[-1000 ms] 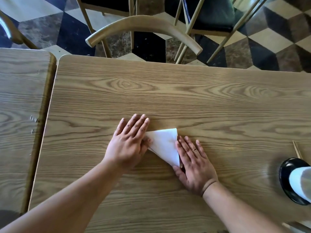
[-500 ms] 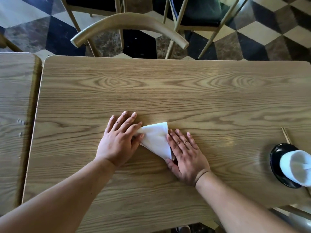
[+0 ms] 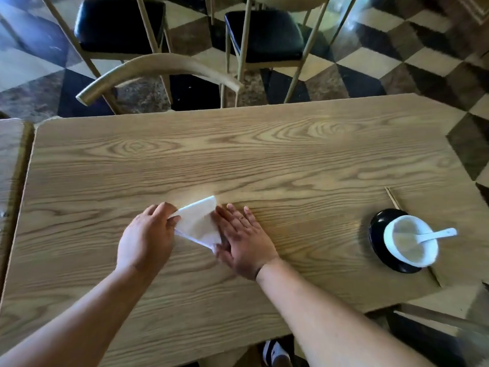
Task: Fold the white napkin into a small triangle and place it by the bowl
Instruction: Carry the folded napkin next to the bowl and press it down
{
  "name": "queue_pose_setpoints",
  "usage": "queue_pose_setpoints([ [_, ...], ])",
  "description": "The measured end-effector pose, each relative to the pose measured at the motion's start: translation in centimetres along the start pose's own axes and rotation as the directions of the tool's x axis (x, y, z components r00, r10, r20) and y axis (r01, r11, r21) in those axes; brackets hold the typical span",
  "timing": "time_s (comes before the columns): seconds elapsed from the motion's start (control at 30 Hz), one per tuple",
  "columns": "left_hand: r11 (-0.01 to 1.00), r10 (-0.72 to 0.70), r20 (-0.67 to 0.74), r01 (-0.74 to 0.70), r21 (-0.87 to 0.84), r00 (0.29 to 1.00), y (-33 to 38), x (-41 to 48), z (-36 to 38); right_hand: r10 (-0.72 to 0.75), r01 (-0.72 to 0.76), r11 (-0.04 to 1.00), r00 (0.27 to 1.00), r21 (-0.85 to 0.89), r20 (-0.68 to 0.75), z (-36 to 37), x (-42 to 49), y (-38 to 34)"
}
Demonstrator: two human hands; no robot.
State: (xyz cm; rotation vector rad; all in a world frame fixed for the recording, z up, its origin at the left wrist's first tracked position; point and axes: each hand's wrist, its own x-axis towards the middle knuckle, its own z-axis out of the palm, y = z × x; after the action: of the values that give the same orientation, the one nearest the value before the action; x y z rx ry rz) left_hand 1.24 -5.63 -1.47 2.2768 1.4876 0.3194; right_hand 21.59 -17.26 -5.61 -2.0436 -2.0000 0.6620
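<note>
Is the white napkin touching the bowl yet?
Apart. The head view shows bare table between the napkin, under both hands, and the bowl far to its right.

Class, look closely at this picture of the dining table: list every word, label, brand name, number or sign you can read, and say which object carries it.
None: no readable text shows anywhere in this view.
The white napkin, white bowl, white spoon, black plate and wooden table are all plain.
The shoe below the table edge shows white stripes only; any branding is too blurred to tell.
</note>
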Motion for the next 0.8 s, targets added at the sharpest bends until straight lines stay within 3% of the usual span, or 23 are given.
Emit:
queue_pose_setpoints([
  [0.07, 0.999, 0.023, -0.003, -0.023, -0.043, 1.000, 1.4, -0.3, -0.8, 0.129, -0.132, 0.970, 0.991, 0.206, 0.030, -1.4, 0.5, -0.4],
  [0.13, 0.995, 0.050, -0.007, -0.050, -0.083, 0.999, 3.4, -0.3, -1.5, 0.325, -0.302, 0.815, 0.945, 0.495, 0.042, -3.6, 0.5, -0.6],
  [0.2, 0.988, 0.088, -0.018, -0.090, -0.129, 0.996, 5.5, 0.1, -2.2, 0.455, -0.358, 0.665, 0.890, 0.655, 0.024, -5.8, 0.0, -0.2],
  [0.4, 0.968, 0.160, -0.012, -0.159, -0.196, 0.987, 11.2, 1.9, -3.5, 0.551, -0.374, 0.528, 0.834, 0.763, 0.027, -10.8, -2.4, 2.3],
  [0.8, 0.924, 0.319, 0.051, -0.299, -0.241, 0.946, 22.5, 4.6, -3.1, 0.643, -0.401, 0.557, 0.762, 0.727, -0.073, -19.1, -9.9, 8.5],
])
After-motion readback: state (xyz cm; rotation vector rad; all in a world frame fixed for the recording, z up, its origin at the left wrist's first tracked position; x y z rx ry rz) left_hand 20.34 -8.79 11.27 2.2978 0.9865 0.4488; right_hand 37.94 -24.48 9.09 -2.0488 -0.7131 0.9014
